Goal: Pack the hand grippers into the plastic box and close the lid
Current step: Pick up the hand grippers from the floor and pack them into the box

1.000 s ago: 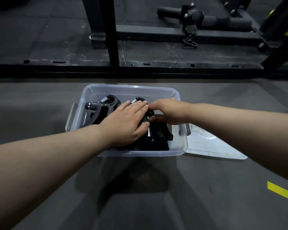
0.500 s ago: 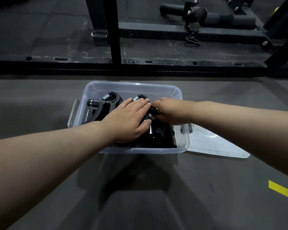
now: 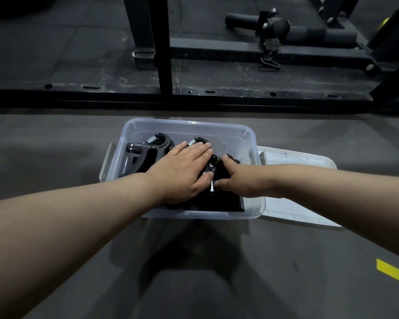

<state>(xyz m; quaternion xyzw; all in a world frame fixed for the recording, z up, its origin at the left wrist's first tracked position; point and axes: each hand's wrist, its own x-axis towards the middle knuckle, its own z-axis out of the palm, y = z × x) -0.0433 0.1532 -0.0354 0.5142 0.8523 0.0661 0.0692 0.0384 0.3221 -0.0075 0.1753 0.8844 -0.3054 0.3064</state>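
A dark rubber floor (image 3: 194, 272) fills the view, with a black steel rack (image 3: 161, 54) standing across the far side and a padded roller (image 3: 309, 34) lying behind it. Strips of yellow tape (image 3: 394, 271) mark the floor at the right edge.

On the floor in the middle sits the clear plastic box (image 3: 189, 124), uncovered. Its lid (image 3: 295, 162) lies flat on the floor against the box's right side.

Both bare forearms reach in from the near side. The left hand (image 3: 182, 173) lies flat on top of the pile inside the box, fingers straight and close together, pressing down and clasping nothing. The right hand (image 3: 240, 178) is just beside it, its fingers curled downward and the thumb on the near side, taking hold of one of the black pieces.

The hand grippers (image 3: 148, 153) are inside the box, black with silver springs, heaped together; two show their springs toward the far wall.
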